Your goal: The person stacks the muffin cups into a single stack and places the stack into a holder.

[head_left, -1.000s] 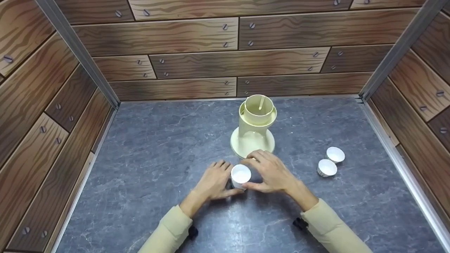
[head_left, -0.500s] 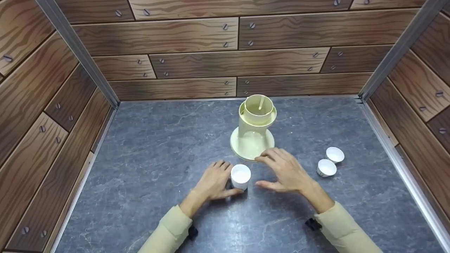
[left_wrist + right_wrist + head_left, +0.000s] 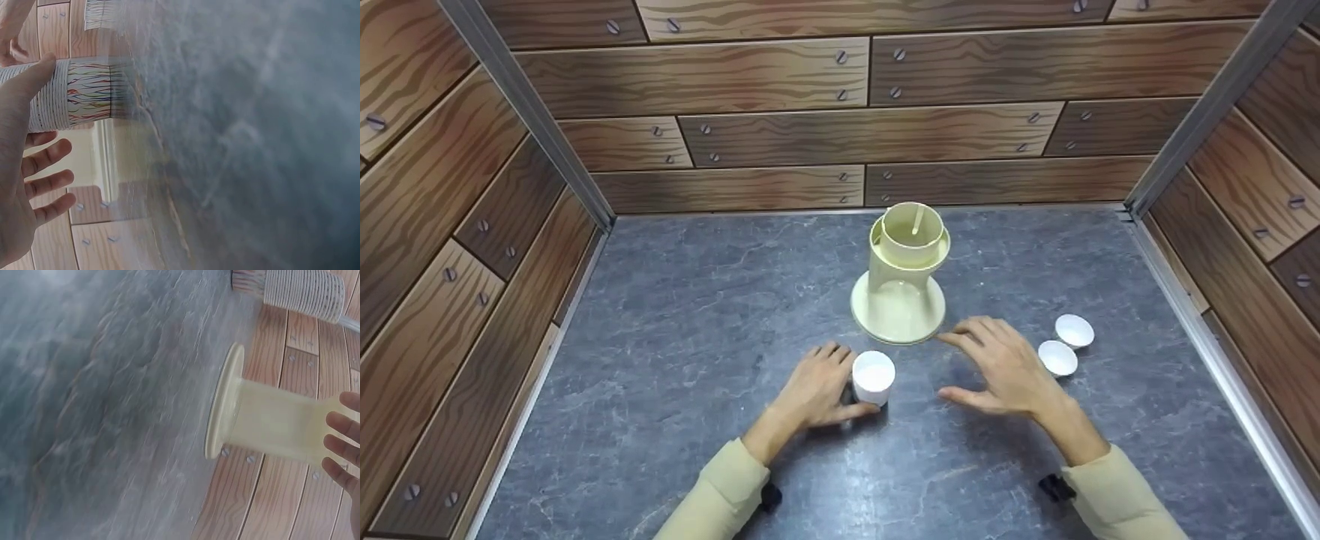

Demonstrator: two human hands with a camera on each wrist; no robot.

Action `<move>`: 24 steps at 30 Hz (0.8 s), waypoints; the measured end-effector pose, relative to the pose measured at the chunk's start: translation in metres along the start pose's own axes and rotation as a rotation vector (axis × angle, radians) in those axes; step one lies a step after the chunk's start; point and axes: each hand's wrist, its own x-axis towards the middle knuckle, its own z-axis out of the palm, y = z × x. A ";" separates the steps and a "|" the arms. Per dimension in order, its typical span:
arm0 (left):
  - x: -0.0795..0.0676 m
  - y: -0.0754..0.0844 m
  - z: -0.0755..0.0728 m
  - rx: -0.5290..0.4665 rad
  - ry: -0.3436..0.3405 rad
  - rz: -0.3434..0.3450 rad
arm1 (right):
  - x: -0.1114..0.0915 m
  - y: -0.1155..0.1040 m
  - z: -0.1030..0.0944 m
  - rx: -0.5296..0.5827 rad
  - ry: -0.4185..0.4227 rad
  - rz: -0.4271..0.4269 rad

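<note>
On the tabletop [image 3: 697, 300], the cup stack [image 3: 874, 375] stands between the hands [image 3: 816, 386] [image 3: 1003, 367].

Inspection finding: no text, label, brand, number or sign can be read in any view.
</note>
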 end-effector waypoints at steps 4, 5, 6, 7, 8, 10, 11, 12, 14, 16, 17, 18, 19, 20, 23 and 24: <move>-0.001 0.000 0.000 -0.013 -0.012 -0.004 | -0.011 0.006 -0.004 -0.013 0.003 0.023; 0.000 0.001 0.000 -0.012 -0.015 -0.004 | -0.013 0.008 -0.005 -0.019 0.004 0.028; 0.000 0.001 0.000 -0.012 -0.019 -0.004 | -0.016 0.010 -0.006 -0.020 0.003 0.037; 0.000 0.001 0.000 -0.010 -0.022 -0.004 | -0.018 0.011 -0.008 -0.019 -0.002 0.048; 0.000 0.001 0.000 -0.008 -0.023 -0.004 | -0.020 0.013 -0.010 -0.022 -0.006 0.057; 0.000 0.001 -0.001 -0.002 -0.021 0.000 | -0.025 0.017 -0.013 -0.035 -0.011 0.073; 0.000 0.001 -0.001 0.003 -0.017 0.003 | -0.028 0.019 -0.015 -0.042 -0.017 0.083; 0.000 0.001 -0.001 0.005 -0.013 0.004 | -0.030 0.021 -0.016 -0.048 -0.020 0.091; 0.000 0.001 -0.001 0.009 -0.004 0.009 | -0.035 0.025 -0.019 -0.065 -0.010 0.095; 0.000 0.001 0.000 0.011 0.005 0.012 | -0.040 0.029 -0.020 -0.084 0.009 0.095; 0.000 0.000 0.000 0.012 0.005 0.012 | -0.042 0.031 -0.021 -0.092 0.015 0.096; 0.000 0.000 0.001 0.011 0.004 0.010 | -0.045 0.033 -0.022 -0.101 0.015 0.101; 0.000 0.000 0.001 0.009 0.004 0.010 | -0.047 0.034 -0.023 -0.108 0.017 0.104; 0.000 0.000 0.001 0.007 0.004 0.010 | -0.049 0.036 -0.023 -0.115 0.020 0.108; 0.001 0.000 0.000 0.007 0.000 0.009 | -0.055 0.041 -0.027 -0.137 0.001 0.133; 0.001 0.000 0.000 0.004 0.000 0.008 | -0.058 0.043 -0.028 -0.143 -0.007 0.143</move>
